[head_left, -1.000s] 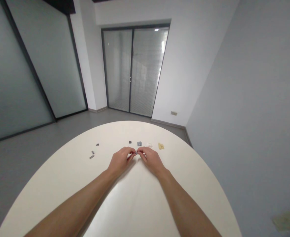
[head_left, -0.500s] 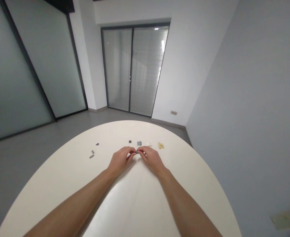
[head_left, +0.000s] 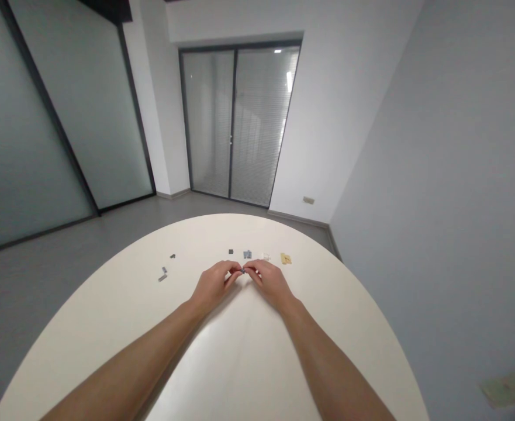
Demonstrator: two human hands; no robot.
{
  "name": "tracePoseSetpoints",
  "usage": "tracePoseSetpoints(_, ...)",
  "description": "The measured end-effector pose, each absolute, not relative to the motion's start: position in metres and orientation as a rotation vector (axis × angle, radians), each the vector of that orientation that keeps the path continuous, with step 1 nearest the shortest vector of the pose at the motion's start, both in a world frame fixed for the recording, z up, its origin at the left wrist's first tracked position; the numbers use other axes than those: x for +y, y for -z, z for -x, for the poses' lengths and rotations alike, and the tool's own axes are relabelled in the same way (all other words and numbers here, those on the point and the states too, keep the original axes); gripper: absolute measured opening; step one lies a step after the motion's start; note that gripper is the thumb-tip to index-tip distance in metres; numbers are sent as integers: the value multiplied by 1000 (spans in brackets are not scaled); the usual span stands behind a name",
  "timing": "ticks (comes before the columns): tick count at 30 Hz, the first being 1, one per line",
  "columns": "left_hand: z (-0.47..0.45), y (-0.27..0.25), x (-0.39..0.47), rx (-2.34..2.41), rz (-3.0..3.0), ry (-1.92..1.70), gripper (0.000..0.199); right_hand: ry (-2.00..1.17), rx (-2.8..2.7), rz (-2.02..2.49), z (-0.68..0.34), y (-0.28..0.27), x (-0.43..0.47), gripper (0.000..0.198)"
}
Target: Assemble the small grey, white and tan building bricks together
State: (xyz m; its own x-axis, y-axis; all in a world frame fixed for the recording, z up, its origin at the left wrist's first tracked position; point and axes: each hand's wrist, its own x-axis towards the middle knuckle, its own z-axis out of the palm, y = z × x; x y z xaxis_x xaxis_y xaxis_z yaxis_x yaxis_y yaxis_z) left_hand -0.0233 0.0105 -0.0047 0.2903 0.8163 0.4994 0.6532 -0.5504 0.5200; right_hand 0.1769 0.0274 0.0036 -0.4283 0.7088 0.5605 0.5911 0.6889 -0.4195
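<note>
Just nearer to the person than the loose blue-grey pieces [head_left: 247, 255], which serve as the landmark throughout, the head view shows both bare hands meeting over a round white surface [head_left: 235, 362]. The left hand [head_left: 214, 282] comes in from the left of that landmark, the right hand [head_left: 269, 282] from its right. On each hand the fingers are closed in a pinch, thumb against fingertip, and between the two pinches sits one tiny dark bluish part [head_left: 242, 270]. It is gripped from both sides, mostly covered, and too small for its exact shape to be told.

Immediately left of the blue-grey pieces lies a dark square piece [head_left: 231, 251]. Close on their right are some whitish, see-through pieces [head_left: 266, 256], and past those a patch of yellow pieces [head_left: 286, 258]. Well to the left of the landmark rests a small dark piece [head_left: 172, 256]; near it, closer to the person, are a short grey piece [head_left: 164, 270] and a longer grey bar [head_left: 163, 278].

Far beyond the blue-grey pieces stands a dark-framed glass door [head_left: 231, 123]. Low on the wall, behind them and to the right, is a pale socket plate [head_left: 308, 200].
</note>
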Motion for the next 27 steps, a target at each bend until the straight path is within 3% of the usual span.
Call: tracePoseSetpoints(27,22,2,9,1415,-2345,-1087,19,-209,-2178,1020,-175,-5,26,16)
